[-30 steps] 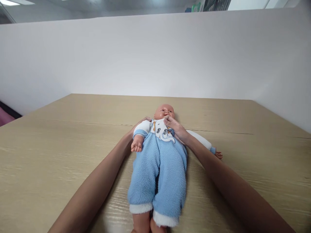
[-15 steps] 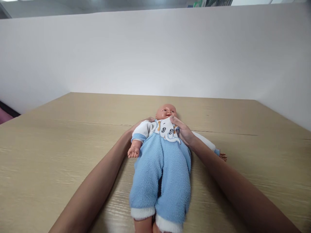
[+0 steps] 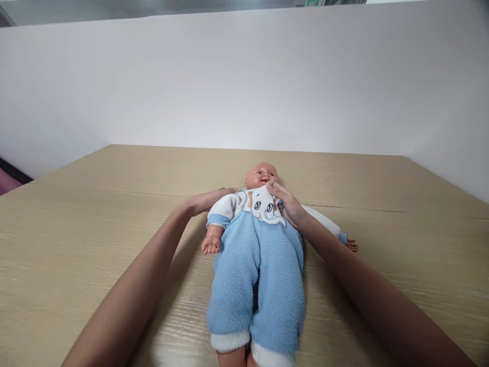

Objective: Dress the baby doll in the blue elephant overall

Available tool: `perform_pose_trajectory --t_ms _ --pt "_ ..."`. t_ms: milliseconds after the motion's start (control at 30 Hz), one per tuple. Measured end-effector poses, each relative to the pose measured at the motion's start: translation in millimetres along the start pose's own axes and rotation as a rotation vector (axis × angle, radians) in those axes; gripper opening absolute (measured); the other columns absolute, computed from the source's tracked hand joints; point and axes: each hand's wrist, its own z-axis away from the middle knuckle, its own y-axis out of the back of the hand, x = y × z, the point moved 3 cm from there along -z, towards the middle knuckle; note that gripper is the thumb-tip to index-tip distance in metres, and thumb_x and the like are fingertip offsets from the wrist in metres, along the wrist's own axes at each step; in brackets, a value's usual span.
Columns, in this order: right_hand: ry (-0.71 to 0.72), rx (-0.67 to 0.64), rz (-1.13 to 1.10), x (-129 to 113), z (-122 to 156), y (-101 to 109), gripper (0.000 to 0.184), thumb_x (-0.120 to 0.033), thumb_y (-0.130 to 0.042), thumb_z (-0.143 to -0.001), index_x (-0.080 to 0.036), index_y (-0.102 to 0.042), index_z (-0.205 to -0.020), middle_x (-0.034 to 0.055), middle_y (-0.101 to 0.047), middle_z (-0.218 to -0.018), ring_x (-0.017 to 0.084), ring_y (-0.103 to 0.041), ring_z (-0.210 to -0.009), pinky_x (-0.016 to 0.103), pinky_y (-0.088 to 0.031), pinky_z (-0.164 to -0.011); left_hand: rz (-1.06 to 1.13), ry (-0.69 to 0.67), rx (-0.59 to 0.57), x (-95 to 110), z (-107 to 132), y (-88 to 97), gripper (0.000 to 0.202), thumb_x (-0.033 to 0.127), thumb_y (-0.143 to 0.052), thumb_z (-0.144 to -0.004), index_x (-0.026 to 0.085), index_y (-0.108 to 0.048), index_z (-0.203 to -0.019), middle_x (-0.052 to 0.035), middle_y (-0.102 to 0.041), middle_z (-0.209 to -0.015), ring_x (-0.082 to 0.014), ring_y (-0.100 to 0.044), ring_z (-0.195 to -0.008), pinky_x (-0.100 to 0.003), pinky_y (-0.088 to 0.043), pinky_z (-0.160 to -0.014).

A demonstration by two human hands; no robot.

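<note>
A baby doll [image 3: 255, 265] in a blue fleece romper with a white elephant bib lies on its back on the wooden table [image 3: 76, 229], head away from me. My left hand [image 3: 208, 200] reaches along the doll's near shoulder, fingers stretched toward its neck and touching the white sleeve. My right hand [image 3: 288, 206] rests on the doll's chest by the collar, fingers pinching the top edge of the romper under the chin. The doll's other arm [image 3: 332, 232] sticks out to the right behind my right forearm.
A tall white partition [image 3: 244, 81] stands along the table's far edge and right side. A dark and pink object [image 3: 7, 178] shows at the far left beyond the table's edge.
My left hand has come out from behind the doll's shoulder and now lies stretched beside it. The doll has shifted slightly to the right. My right hand keeps its pinch at the collar.
</note>
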Motion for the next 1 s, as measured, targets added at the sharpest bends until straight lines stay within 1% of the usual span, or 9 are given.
perform_pose_trajectory --t_ms 100,267,367,467,533,600,800,900,1000 --pt "0.0 0.016 -0.015 -1.3 1.0 -2.9 0.05 -0.056 -0.091 -0.076 -0.024 -0.056 -0.091 -0.0057 -0.049 -0.073 0.009 -0.037 -0.054 0.025 -0.023 -0.045 -0.273 0.174 -0.194 0.0 9.6 -1.2 0.05 0.053 -0.088 -0.08 0.019 -0.076 -0.115 -0.0127 -0.079 -0.114 -0.0332 -0.073 -0.109 -0.038 -0.06 -0.088" --pt "0.046 0.008 0.086 -11.1 3.6 -8.9 0.045 -0.058 -0.085 -0.084 -0.025 -0.055 -0.093 -0.0057 -0.05 -0.075 0.009 -0.037 -0.054 0.025 -0.023 -0.046 -0.348 0.141 -0.347 1.5 14.4 -1.9 0.062 0.06 -0.08 -0.085 0.028 -0.065 -0.137 -0.0065 -0.071 -0.139 -0.0321 -0.064 -0.133 -0.038 -0.057 -0.104" --pt "0.094 -0.037 0.27 -23.8 4.7 -6.3 0.045 -0.061 -0.08 -0.089 -0.026 -0.053 -0.095 -0.0047 -0.057 -0.081 0.012 -0.045 -0.059 0.025 -0.032 -0.05 -0.337 0.101 -0.393 -1.3 11.8 0.2 0.065 0.064 -0.077 -0.086 0.03 -0.065 -0.14 -0.0054 -0.069 -0.144 -0.0329 -0.061 -0.138 -0.039 -0.055 -0.108" --pt "0.192 -0.112 0.602 -36.6 5.9 2.6 0.041 -0.062 -0.074 -0.093 -0.026 -0.055 -0.097 -0.0003 -0.068 -0.094 0.019 -0.062 -0.082 0.03 -0.049 -0.072 -0.352 0.085 -0.421 -0.8 12.3 2.7 0.067 0.064 -0.077 -0.087 0.031 -0.065 -0.143 -0.0043 -0.068 -0.149 -0.0328 -0.06 -0.14 -0.039 -0.054 -0.111" --pt "0.222 -0.168 0.832 -40.0 6.7 8.9 0.037 -0.059 -0.07 -0.096 -0.025 -0.058 -0.098 0.0018 -0.071 -0.101 0.023 -0.066 -0.097 0.035 -0.051 -0.087 -0.402 0.094 -0.426 2.3 15.4 5.2 0.07 0.064 -0.078 -0.087 0.031 -0.064 -0.146 -0.0042 -0.068 -0.15 -0.0328 -0.06 -0.139 -0.039 -0.053 -0.113" --pt "0.197 -0.197 0.975 -39.5 6.9 13.5 0.034 -0.058 -0.067 -0.098 -0.024 -0.06 -0.098 0.0018 -0.072 -0.101 0.025 -0.068 -0.099 0.038 -0.049 -0.093 -0.477 0.118 -0.433 6.4 19.6 8.7 0.072 0.066 -0.075 -0.089 0.031 -0.061 -0.149 -0.0043 -0.067 -0.151 -0.0323 -0.061 -0.139 -0.039 -0.052 -0.113" --pt "0.195 -0.179 1.05 -36.9 6.5 13.4 0.031 -0.054 -0.065 -0.099 -0.024 -0.061 -0.098 0.0018 -0.074 -0.102 0.024 -0.069 -0.099 0.036 -0.049 -0.091 -0.646 0.16 -0.481 14.2 29.5 22.3 0.086 0.072 -0.072 -0.09 0.032 -0.047 -0.162 -0.0049 -0.052 -0.168 -0.0318 -0.048 -0.154 -0.04 -0.043 -0.125" --pt "0.185 -0.175 1.05 -36.5 6.4 13.0 0.031 -0.054 -0.065 -0.099 -0.024 -0.061 -0.097 0.001 -0.073 -0.099 0.023 -0.069 -0.097 0.035 -0.048 -0.09 -0.709 0.131 -0.546 15.1 31.4 26.2 0.092 0.068 -0.077 -0.088 0.036 -0.042 -0.166 -0.0017 -0.043 -0.175 -0.0325 -0.041 -0.16 -0.042 -0.034 -0.132" --pt "0.183 -0.164 1.057 -37.8 5.9 13.2 0.032 -0.055 -0.065 -0.098 -0.023 -0.062 -0.095 0.0012 -0.072 -0.1 0.023 -0.068 -0.097 0.035 -0.047 -0.089 -0.743 0.122 -0.613 14.5 31.5 27.1 0.093 0.065 -0.078 -0.089 0.04 -0.036 -0.168 0.0011 -0.04 -0.176 -0.0309 -0.04 -0.161 -0.042 -0.033 -0.133"
